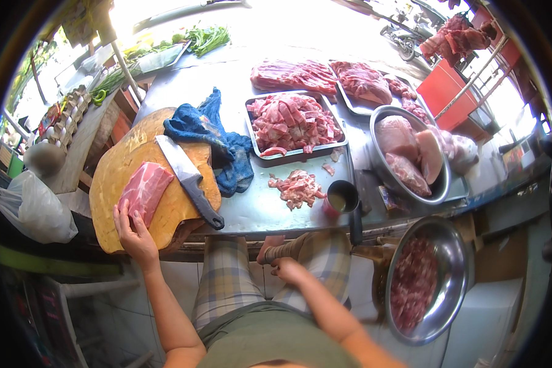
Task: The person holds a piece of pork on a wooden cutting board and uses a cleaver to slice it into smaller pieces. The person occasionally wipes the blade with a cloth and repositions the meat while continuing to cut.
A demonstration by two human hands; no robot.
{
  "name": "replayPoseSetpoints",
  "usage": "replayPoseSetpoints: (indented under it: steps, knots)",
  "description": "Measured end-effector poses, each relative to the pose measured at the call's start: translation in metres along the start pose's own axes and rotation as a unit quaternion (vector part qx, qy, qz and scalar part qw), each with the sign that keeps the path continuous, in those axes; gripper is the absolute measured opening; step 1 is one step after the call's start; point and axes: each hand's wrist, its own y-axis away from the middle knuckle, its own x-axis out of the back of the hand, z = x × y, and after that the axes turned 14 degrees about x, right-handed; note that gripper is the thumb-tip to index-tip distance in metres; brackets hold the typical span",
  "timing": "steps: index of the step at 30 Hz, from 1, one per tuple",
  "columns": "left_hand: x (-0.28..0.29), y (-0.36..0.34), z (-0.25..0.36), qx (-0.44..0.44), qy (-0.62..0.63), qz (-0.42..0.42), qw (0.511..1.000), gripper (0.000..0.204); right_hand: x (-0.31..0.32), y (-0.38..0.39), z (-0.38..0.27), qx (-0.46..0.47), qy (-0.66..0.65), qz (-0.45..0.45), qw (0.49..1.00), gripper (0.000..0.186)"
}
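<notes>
My left hand (pixel 133 233) lies with fingers stretched out, their tips touching the near end of a pale red slab of meat (pixel 146 191). The slab rests on a thick round wooden chopping board (pixel 113 168). To its right a wide knife (pixel 189 178) with a dark handle lies on the board, untouched. A crumpled blue cloth (pixel 218 144) is draped over the board's right edge. Over my lap, my right hand (pixel 290 270) has its fingers curled in; whether anything is inside them is hidden. Just beyond it is a brown banded thing (pixel 285 250) I cannot make out.
A metal tray (pixel 300 151) holds cut meat; trimmings (pixel 296 187) lie before it, beside a dark handled cup (pixel 342 197). Large pieces fill a steel bowl (pixel 377 161). Lower right, another bowl (pixel 451 276) contains chopped meat. A white plastic bag (pixel 34 207) is at far left.
</notes>
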Motion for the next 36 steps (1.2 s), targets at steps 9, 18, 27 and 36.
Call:
replayPoseSetpoints:
  steps: [9, 18, 27, 36]
  knots:
    - [-0.001, 0.0, -0.003, 0.0, 0.002, -0.002, 1.0, 0.032, 0.0, 0.001, -0.001, 0.013, -0.011, 0.024, 1.0, 0.035]
    - [0.001, -0.001, 0.002, 0.019, -0.01, -0.009, 1.0, 0.032, 0.002, 0.001, -0.003, 0.007, 0.003, -0.01, 1.0, 0.041]
    - [-0.004, -0.003, -0.021, -0.038, -0.037, 0.009, 0.999, 0.034, -0.002, 0.002, -0.003, 0.011, 0.001, 0.003, 1.0, 0.039]
    - [-0.009, -0.007, -0.034, -0.022, -0.023, -0.009, 0.999, 0.034, -0.007, -0.005, 0.01, 0.038, 0.004, 0.003, 0.999, 0.035]
